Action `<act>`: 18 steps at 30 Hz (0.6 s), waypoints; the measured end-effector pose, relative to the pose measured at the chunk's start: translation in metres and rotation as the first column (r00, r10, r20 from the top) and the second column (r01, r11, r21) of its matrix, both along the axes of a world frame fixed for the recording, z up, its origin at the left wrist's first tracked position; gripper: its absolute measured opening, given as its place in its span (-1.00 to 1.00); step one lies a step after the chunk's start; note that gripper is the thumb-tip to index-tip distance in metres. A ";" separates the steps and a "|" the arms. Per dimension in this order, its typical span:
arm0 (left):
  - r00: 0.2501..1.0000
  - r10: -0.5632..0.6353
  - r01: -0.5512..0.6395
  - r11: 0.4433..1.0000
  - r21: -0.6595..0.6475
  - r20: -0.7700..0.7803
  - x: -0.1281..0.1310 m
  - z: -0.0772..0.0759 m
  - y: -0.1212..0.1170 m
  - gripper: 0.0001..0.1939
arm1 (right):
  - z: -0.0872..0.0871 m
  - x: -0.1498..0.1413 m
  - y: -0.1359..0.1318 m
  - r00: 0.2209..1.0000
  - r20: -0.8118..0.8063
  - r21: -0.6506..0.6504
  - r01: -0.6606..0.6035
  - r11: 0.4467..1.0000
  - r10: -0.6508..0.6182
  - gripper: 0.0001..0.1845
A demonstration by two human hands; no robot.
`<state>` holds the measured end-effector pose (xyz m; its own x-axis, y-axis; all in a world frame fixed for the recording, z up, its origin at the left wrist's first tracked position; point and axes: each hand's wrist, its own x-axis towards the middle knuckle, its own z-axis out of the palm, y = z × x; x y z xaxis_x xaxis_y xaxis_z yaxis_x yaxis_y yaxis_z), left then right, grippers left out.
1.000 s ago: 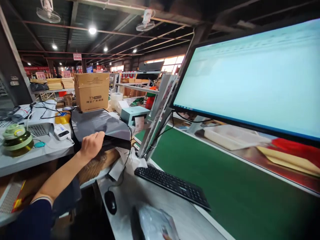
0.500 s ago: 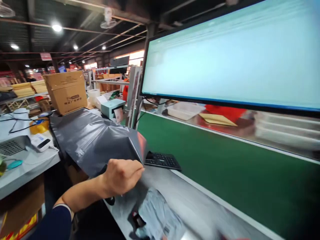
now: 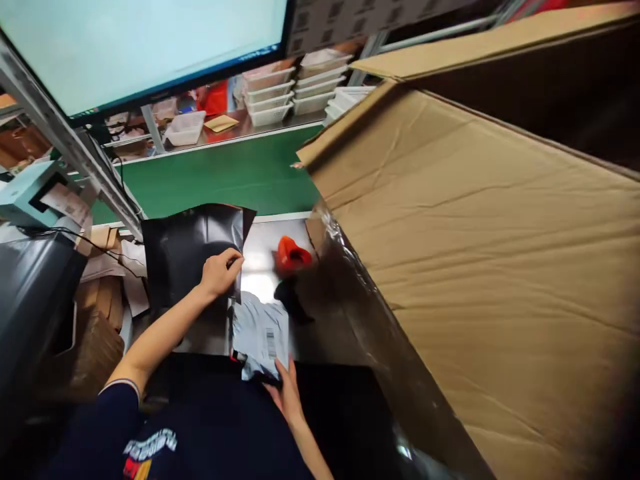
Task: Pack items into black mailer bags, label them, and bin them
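Note:
My left hand (image 3: 223, 272) is closed on the right edge of a dark plastic mailing bag (image 3: 187, 243), which stands spread to the left and above the fingers. Below it, a pale grey-blue plastic parcel (image 3: 260, 337) with a barcode label lies near the front of the bench. My right hand (image 3: 286, 393) grips this parcel at its lower right corner, thumb on top and the other fingers partly hidden underneath. Small dark and red bits show at the parcel's lower left edge.
A large open cardboard box (image 3: 480, 253) takes up the right side. On the bench lie an orange-red object (image 3: 293, 255) and a black object (image 3: 293, 300), both blurred. Beyond run a green belt (image 3: 215, 170) and stacked white baskets (image 3: 270, 103). A monitor (image 3: 150, 47) hangs upper left.
The view has swung right and down, bringing the cardboard box and my right hand into sight. My left hand still holds the bag's edge; my right hand now shows gripping the parcel.

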<state>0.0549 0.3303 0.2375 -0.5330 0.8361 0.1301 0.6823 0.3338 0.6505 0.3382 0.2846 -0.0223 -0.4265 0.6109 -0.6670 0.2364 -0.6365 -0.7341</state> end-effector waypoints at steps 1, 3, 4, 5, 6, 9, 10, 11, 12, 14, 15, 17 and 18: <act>1.000 -0.004 0.005 0.998 -0.059 0.018 -0.003 -0.018 0.009 -0.79 | 0.005 -0.007 0.000 0.994 -0.038 -0.057 0.104 0.993 -0.106 0.11; 0.999 -0.012 0.019 0.982 -0.187 0.035 -0.008 -0.050 0.018 -0.79 | 0.013 -0.018 0.002 0.969 -0.070 -0.109 0.231 0.967 -0.239 0.10; 0.999 -0.009 0.017 0.967 -0.256 0.032 -0.009 -0.063 0.018 -0.79 | 0.016 -0.021 0.004 0.966 -0.059 -0.093 0.246 0.965 -0.252 0.03; 1.000 -0.001 0.008 0.947 -0.321 0.022 -0.010 -0.075 0.016 -0.77 | 0.018 -0.022 0.005 0.966 -0.034 -0.072 0.254 0.965 -0.257 -0.05; 1.000 0.016 -0.011 0.926 -0.377 0.009 -0.011 -0.084 0.011 -0.74 | 0.019 -0.020 0.005 0.964 -0.001 -0.051 0.267 0.962 -0.267 -0.11; 0.996 0.094 -0.087 0.883 -0.461 -0.008 -0.012 -0.103 -0.013 -0.71 | 0.015 -0.009 0.001 0.951 0.109 -0.025 0.294 0.955 -0.290 -0.21; 0.992 0.124 -0.112 0.878 -0.466 -0.005 -0.012 -0.107 -0.021 -0.75 | 0.012 -0.004 -0.001 0.950 0.138 -0.028 0.288 0.957 -0.281 -0.22; 0.988 0.151 -0.134 0.874 -0.467 0.000 -0.013 -0.110 -0.030 -0.78 | 0.010 0.000 -0.001 0.950 0.162 -0.034 0.277 0.960 -0.268 -0.24; 0.984 0.177 -0.155 0.869 -0.469 0.004 -0.013 -0.112 -0.037 -0.79 | 0.008 0.003 0.000 0.950 0.178 -0.041 0.268 0.963 -0.257 -0.25; 0.975 0.223 -0.196 0.855 -0.479 -0.001 -0.015 -0.114 -0.048 -0.77 | 0.006 0.003 0.007 0.952 0.167 -0.060 0.271 0.961 -0.258 -0.24; 0.971 0.240 -0.216 0.848 -0.484 -0.012 -0.017 -0.115 -0.052 -0.75 | 0.008 0.001 0.012 0.952 0.154 -0.064 0.278 0.958 -0.266 -0.20; 0.963 0.267 -0.253 0.832 -0.493 -0.044 -0.020 -0.114 -0.057 -0.71 | 0.014 -0.004 0.022 0.957 0.143 -0.051 0.261 0.964 -0.251 -0.09; 0.961 0.271 -0.264 0.824 -0.500 -0.061 -0.022 -0.112 -0.058 -0.70 | 0.020 -0.006 0.027 0.964 0.141 -0.033 0.231 0.972 -0.225 -0.05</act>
<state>0.0328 0.2722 0.1250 -0.7440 0.6097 -0.2733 0.5122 0.7831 0.3528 0.3322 0.3117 -0.0028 -0.1836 0.6465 -0.7404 0.1755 -0.7196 -0.6719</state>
